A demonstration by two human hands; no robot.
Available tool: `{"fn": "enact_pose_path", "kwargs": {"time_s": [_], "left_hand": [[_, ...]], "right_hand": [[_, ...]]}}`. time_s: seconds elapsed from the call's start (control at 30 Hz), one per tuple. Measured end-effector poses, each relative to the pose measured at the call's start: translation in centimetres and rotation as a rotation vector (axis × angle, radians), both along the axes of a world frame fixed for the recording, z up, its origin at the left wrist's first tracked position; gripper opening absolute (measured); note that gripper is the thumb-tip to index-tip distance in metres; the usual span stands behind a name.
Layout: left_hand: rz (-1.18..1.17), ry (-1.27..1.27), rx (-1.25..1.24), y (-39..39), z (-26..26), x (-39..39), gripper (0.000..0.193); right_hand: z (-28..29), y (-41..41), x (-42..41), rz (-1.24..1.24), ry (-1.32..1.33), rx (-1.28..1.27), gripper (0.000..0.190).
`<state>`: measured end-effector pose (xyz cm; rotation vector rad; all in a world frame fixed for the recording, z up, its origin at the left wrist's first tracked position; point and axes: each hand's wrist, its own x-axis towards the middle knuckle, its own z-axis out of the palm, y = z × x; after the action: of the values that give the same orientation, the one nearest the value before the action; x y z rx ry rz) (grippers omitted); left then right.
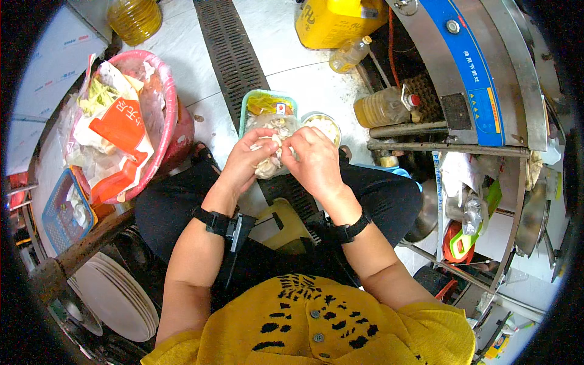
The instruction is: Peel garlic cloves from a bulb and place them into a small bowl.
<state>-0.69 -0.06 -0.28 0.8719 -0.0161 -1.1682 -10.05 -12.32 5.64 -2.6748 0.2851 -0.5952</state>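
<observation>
My left hand (241,159) holds a piece of garlic (277,141) between thumb and fingers. My right hand (315,159) pinches at the same piece from the other side, its fingertips partly hiding it. Just beneath both hands is a clear plastic bag (269,169) with garlic bulbs in it. The bag leans over a light green plastic basket (244,109), which also contains a yellow printed packet (264,104). Beyond my right fingers stands a round metal bowl (339,130) of pale, peeled-looking cloves (323,123), partly covered by the hand.
A pink bin (171,105) heaped with rubbish stands at left, near a blue basket (59,214) and stacked white plates (114,296). Oil bottles (383,109) and a yellow jug (328,23) are beside the metal stove (461,114). A floor drain grate (232,45) runs ahead.
</observation>
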Motion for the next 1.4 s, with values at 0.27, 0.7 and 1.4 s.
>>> {"fn": "enact_pose_path", "kwargs": {"time_s": [0.27,0.7,1.4], "left_hand": [[-0.039,0.002,-0.020,0.0,0.3,0.1,0.025],[-0.100,0.033,-0.059,0.0,0.2,0.3,0.038],[-0.013,0.142,-0.114,0.2,0.8,0.2,0.035]], "right_hand": [[0.2,-0.6,0.2,-0.076,-0.073,0.067,0.008],[-4.8,-2.8,-0.4,-0.229,0.138,0.242,0.007],[0.2,0.9,-0.3,-0.068,-0.122,0.185,0.014]]}}
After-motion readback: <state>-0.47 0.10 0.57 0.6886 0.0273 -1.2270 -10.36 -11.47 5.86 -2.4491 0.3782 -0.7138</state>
